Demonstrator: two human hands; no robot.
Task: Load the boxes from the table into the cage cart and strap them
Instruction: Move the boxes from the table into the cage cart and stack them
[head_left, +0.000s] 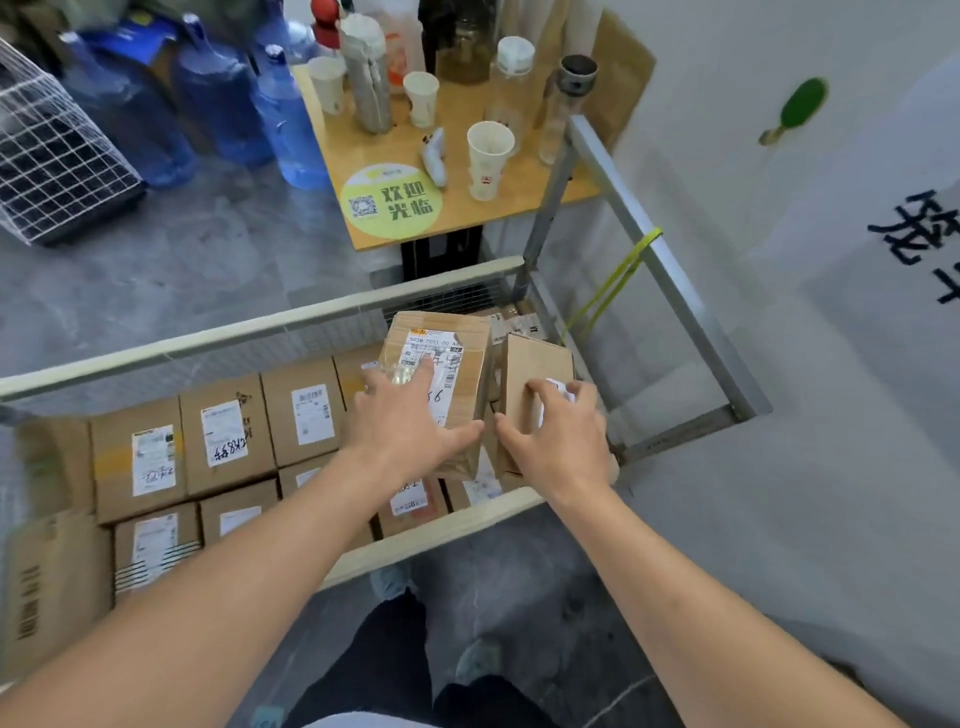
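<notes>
Head view, the only one. The person stands at the near rail of the cage cart (249, 332), both arms reaching in at its right end. The left hand (410, 415) lies on top of the labelled box (441, 374), fingers spread and mostly straight, thumb hooked at the near right edge: a flat press more than a pinch, grip wide. The right hand (561, 431) holds the plain box (535, 384) just beside it, fingers curled over the top and covering a white label, thumb on the near face: grip closed round that box. Both boxes sit raised above the packed layer of boxes (223, 441) that fills the cart floor to the left.

Step in hand, judged: seating these two on the lower layer at the right end. Done well, each box goes down flat, faces flush to its neighbour and to the mesh wall, labels up, no overhang past the rail. The left box looks slightly tilted; it should be levelled before release. The yellow strap (613, 280) hangs tied to the right frame bar, not yet run across, so strapping appears to remain.

Writing: the labelled box shows a printed "5028", with more code after it, and a handwritten "56". One lower box is marked by hand, roughly "CK899"; not sure. The green round sticker (392, 200) on the wooden worktop (467, 208) reads 欢迎光临 beside a QR code. Paper cups (488, 161) stand there too. Large dark characters on the white surface at right are cut off.
</notes>
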